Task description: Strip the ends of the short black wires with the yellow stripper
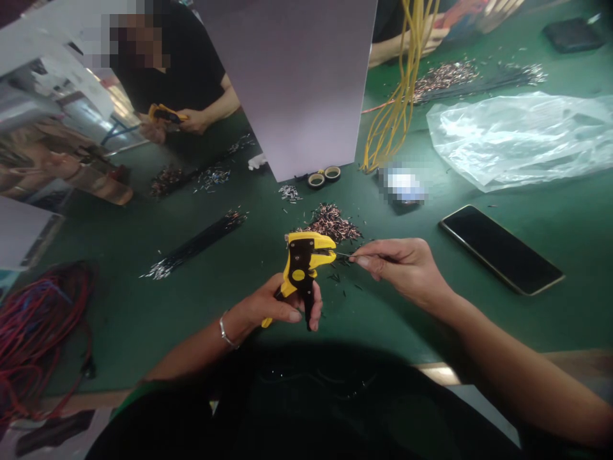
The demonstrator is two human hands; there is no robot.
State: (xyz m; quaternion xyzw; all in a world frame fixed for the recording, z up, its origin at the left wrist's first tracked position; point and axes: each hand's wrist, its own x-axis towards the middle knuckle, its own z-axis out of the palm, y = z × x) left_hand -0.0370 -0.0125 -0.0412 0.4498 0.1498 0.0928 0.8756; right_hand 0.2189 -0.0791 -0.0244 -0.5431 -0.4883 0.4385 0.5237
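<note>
My left hand is wrapped round the handles of a yellow and black wire stripper, its jaws pointing right. Pinched between the thumb and fingers of my right hand is a thin wire, whose end lies at the stripper's jaws. Whether the jaws have closed on it I cannot tell. Just behind the tool spreads a pile of short black and copper-coloured pieces. A few black scraps are scattered under the wire. To the left lies a bundle of black wires with bare silvery ends.
A phone lies at the right, below a clear plastic bag. Two tape rolls sit by an upright pale panel. Red cables are heaped at left; yellow wires hang behind. A co-worker holds a similar tool.
</note>
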